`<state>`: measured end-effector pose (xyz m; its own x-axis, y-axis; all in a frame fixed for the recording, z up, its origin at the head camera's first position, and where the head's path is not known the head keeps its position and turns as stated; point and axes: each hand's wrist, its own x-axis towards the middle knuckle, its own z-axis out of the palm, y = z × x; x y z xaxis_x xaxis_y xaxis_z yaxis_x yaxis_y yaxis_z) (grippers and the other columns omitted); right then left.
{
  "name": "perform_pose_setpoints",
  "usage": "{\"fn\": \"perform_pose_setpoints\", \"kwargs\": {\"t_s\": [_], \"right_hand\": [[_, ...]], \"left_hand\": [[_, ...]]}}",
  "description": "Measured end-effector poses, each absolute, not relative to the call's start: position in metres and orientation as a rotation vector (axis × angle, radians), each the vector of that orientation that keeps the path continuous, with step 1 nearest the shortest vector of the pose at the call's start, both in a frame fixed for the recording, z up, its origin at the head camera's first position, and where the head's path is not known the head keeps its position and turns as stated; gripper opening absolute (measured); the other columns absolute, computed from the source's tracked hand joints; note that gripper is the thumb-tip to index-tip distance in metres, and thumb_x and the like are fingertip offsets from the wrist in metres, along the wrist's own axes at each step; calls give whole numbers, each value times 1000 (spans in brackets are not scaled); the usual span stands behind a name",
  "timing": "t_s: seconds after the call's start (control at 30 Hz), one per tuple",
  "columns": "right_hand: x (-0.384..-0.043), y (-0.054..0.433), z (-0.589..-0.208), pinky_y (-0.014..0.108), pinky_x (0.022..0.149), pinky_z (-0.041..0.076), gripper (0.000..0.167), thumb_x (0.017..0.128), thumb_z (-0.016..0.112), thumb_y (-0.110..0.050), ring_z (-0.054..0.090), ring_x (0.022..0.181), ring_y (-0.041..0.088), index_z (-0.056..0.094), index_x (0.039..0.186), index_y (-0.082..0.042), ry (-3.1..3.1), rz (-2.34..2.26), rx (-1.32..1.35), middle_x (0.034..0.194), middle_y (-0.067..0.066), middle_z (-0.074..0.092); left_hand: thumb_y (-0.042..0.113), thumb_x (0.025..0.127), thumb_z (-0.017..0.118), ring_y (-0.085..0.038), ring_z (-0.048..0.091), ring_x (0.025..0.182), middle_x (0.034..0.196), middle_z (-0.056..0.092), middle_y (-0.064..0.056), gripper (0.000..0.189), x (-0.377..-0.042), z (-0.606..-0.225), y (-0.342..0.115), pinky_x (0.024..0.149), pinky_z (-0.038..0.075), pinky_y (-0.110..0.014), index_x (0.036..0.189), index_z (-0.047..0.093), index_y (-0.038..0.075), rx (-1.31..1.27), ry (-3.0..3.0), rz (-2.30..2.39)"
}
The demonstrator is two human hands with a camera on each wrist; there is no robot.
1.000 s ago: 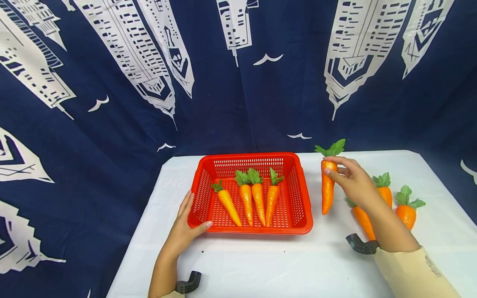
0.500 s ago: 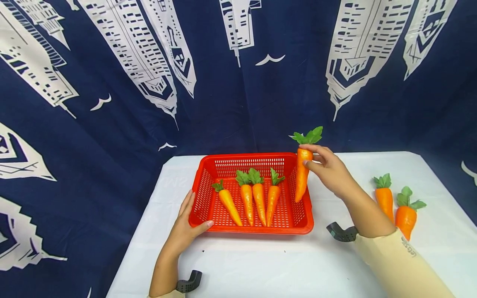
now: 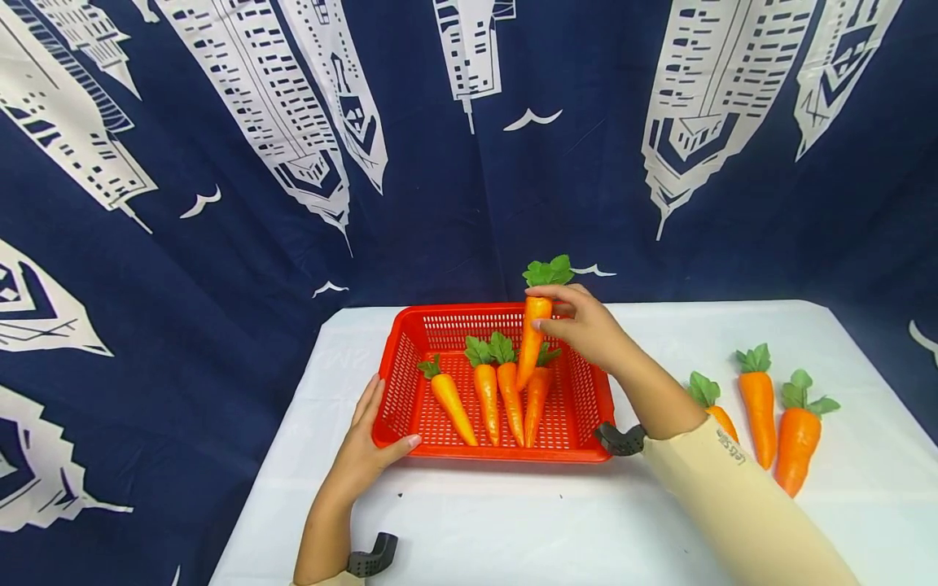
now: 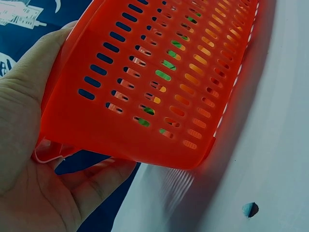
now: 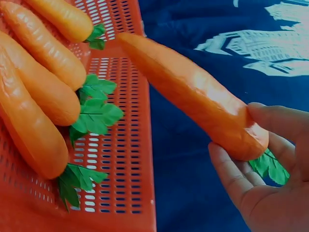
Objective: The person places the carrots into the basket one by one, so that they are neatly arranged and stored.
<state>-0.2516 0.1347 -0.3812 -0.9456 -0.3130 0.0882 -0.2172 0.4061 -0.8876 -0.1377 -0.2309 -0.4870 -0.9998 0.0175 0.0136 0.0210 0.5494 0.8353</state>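
My right hand (image 3: 586, 325) pinches an orange carrot (image 3: 532, 338) near its leafy top, with the tip pointing down over the red plastic basket (image 3: 506, 454). In the right wrist view the thumb and fingers grip the thick end of this carrot (image 5: 193, 89), its green leaves (image 5: 270, 166) partly behind the fingers. Several carrots lie side by side in the basket, among them a yellowish one (image 3: 453, 407) on the left. My left hand (image 3: 366, 448) holds the basket's front left corner, thumb along the front rim and fingers at the left side. The left wrist view shows its slotted wall (image 4: 159, 87) close up.
On the white table (image 3: 469, 521), to the right of the basket, lie more carrots: one (image 3: 721, 423) partly behind the right sleeve, a long one (image 3: 759, 415) and a thick one (image 3: 797, 448). A dark blue curtain (image 3: 440, 220) with white buildings hangs behind.
My right hand has carried the carrot leftward from beside the basket to above the carrots inside it. My left hand stays at the basket's corner.
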Motion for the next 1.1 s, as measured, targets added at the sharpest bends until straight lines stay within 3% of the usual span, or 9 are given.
{"fn": "perform_pose_setpoints", "kwargs": {"t_s": [0.2,0.4,0.5,0.7,0.93,1.1], "right_hand": [[-263,113,-391,39,89,60,49,94,71,-16,58,127,40,60,142,-18,2573,-1437,-506,130,17,46],[-270,97,-405,29,76,49,49,92,70,-11,53,99,29,60,139,-17,2570,-1260,-515,130,17,50],[-271,91,-411,28,77,50,47,89,70,-7,56,96,26,62,135,-15,2562,-1198,-546,128,18,53],[-278,82,-429,29,79,52,48,85,75,-4,59,97,25,62,131,-7,2510,-1135,-605,125,17,60],[-278,77,-443,49,106,48,55,84,79,-12,51,130,36,61,136,-14,2549,-950,-635,141,18,56],[-279,75,-449,44,103,49,54,86,80,-18,59,115,27,62,137,-15,2570,-904,-684,133,11,64]], "left_hand": [[37,80,84,-34,18,156,170,5,12,109,-138,-487,-231,115,26,-73,163,14,34,-29,-2760,-1500],[39,80,84,-35,18,156,171,6,8,109,-138,-489,-231,115,26,-73,163,14,35,-30,-2752,-1506],[40,79,84,-34,18,156,171,6,9,109,-138,-488,-231,115,26,-73,162,14,36,-25,-2755,-1503],[42,79,84,-35,17,157,171,5,10,109,-137,-488,-231,114,24,-75,162,14,35,-20,-2764,-1486],[38,79,85,-35,15,157,171,5,12,109,-138,-488,-230,115,24,-74,163,15,34,-19,-2764,-1491],[37,79,85,-35,14,158,171,5,10,109,-138,-488,-230,115,23,-74,163,15,34,-15,-2764,-1490]]}}
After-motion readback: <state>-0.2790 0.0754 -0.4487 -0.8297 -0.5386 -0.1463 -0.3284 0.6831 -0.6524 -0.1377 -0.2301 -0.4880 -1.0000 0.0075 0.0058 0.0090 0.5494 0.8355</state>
